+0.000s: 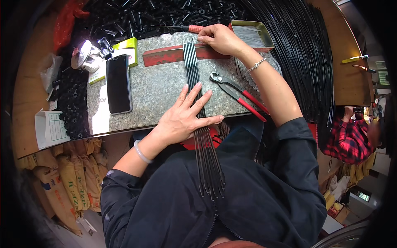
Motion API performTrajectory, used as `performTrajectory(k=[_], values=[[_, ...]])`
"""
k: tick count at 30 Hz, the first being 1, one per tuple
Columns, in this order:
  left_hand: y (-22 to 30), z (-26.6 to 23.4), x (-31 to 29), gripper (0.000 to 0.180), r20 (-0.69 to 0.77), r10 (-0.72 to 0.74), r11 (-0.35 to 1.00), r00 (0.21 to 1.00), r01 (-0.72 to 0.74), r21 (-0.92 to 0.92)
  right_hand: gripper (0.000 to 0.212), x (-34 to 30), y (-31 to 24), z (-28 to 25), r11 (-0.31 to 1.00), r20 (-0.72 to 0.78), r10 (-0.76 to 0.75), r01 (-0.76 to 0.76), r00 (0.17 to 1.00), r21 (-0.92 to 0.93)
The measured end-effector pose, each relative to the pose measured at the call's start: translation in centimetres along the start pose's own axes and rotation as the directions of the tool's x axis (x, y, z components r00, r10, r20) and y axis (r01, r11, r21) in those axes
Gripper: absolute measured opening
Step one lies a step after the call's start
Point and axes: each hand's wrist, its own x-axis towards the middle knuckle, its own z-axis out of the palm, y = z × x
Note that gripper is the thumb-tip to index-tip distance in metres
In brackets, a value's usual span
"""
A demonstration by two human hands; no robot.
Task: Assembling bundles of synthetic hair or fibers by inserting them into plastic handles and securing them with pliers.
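The left hand [185, 117] is lying flat with its fingers spread wide, pressing down on a row of thin black rods [194, 78] near the front edge of the speckled stone slab [161, 89]; it is gripping nothing. The rods are lying side by side, running from the back of the slab over its front edge and onto the person's dark jacket [248, 198]. Toward the back edge they are crossing over a red metal bar [165, 56] that is lying across the slab. The right hand [221, 39] is resting on that bar at the rods' far ends, its fingers curled narrow with the tips touching the bar; whether it is pinching anything, I cannot tell. Red-handled pliers [235, 93] are lying just right of the rods, with their handles pointing to the front right corner. A black phone [118, 84] is lying face up along the left edge, with a yellow-green box [126, 47] just behind it. A metal tray of thin pins [252, 35] is sitting at the back right corner, beside the right hand. A red-handled screwdriver [182, 28] is lying beyond the back edge on a heap of small black parts [136, 16]. Long black rods [302, 53] are stacked in a bundle off the right edge.
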Motion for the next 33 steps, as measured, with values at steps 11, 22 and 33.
performTrajectory(k=[11, 22, 33], values=[[0.0, 0.1, 0.0, 0.054, 0.009, -0.002, 1.000, 1.000, 0.002, 0.013, 0.019, 0.2, -0.1, -0.1, 0.997, 0.050, 0.028, -0.032, 0.998, 0.067], [-0.1, 0.0, 0.0, 0.055, -0.006, -0.001, 1.000, 1.000, 0.001, 0.006, 0.020, 1.0, 0.1, 0.3, 0.994, 0.039, 0.014, -0.019, 0.999, 0.110], [-0.1, 0.1, 0.0, 0.060, -0.029, -0.010, 1.000, 1.000, 0.009, -0.027, 0.019, 0.8, -0.1, 0.3, 0.983, 0.070, 0.050, -0.062, 0.996, 0.170]])
